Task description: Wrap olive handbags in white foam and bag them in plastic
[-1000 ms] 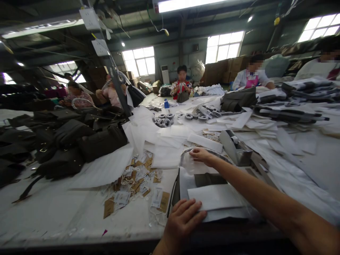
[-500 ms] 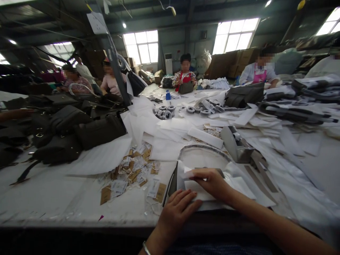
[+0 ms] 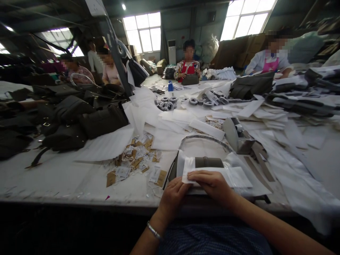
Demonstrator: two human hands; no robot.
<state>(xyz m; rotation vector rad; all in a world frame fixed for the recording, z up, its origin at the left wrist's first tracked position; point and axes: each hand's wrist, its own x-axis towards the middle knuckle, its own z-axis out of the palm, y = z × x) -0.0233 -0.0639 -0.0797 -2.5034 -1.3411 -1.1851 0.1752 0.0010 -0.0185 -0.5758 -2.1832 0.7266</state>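
A dark grey-brown handbag (image 3: 209, 162) lies in front of me, its arched handle (image 3: 205, 136) in pale wrapping. White foam sheet (image 3: 233, 177) covers much of its front, with a folded end standing at its left. My left hand (image 3: 172, 193), a bracelet at the wrist, is closed on the sheet's lower left edge; its fingertips meet my right hand. My right hand (image 3: 212, 182) lies across the sheet, fingers stretched out and pressing on the foam. Its thumb is mostly hidden.
Paper tags (image 3: 138, 152) with strings lie left of the bag. A tape dispenser (image 3: 237, 136) and dark strips (image 3: 259, 168) are at its right. Dark bags (image 3: 61, 124) pile up at far left. Wrapped rings (image 3: 167, 102) lie farther back. Several co-workers sit around the table.
My right hand has come down from the lifted foam end onto the sheet. My left hand has drawn in to the sheet's edge. More of the bag's front shows; the view has tilted down.
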